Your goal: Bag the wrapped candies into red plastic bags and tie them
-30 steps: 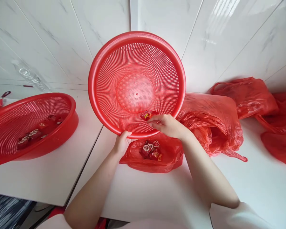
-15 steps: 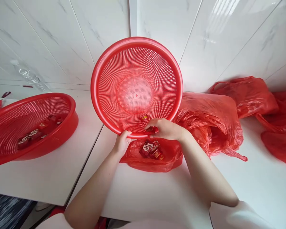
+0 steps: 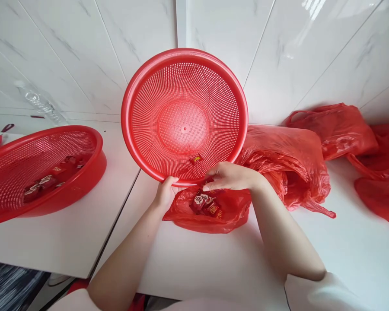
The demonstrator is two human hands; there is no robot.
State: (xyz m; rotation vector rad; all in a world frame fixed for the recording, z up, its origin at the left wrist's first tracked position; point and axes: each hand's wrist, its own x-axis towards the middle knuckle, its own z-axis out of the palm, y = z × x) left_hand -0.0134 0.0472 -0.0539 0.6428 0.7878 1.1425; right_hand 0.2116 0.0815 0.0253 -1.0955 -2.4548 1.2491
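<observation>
A red perforated plastic basket (image 3: 184,82) is tilted up with its mouth toward me. My left hand (image 3: 166,194) grips its lower rim, thumb over the edge, close to the rim of a red plastic bag (image 3: 227,222). One small red wrapped candy (image 3: 196,159) lies inside the basket near the bottom. Below the rim, the bag lies open on the table with several red wrapped packets (image 3: 205,203) in it. My right hand (image 3: 228,176) is over the bag's mouth at the rim, thumb and fingers apart; its fingertips partly hide what is beneath them.
At left, another red basket (image 3: 99,160) holds several wrapped packets. A clear plastic bottle (image 3: 40,103) lies by the tiled wall. Filled red plastic bags (image 3: 288,142) stand at right on the white table (image 3: 194,259). A seam between tables runs left of my left arm.
My right hand has moved slightly right and down from the basket's rim to above the bag, and its fingers have parted from a red packet. The candy inside the basket stays put.
</observation>
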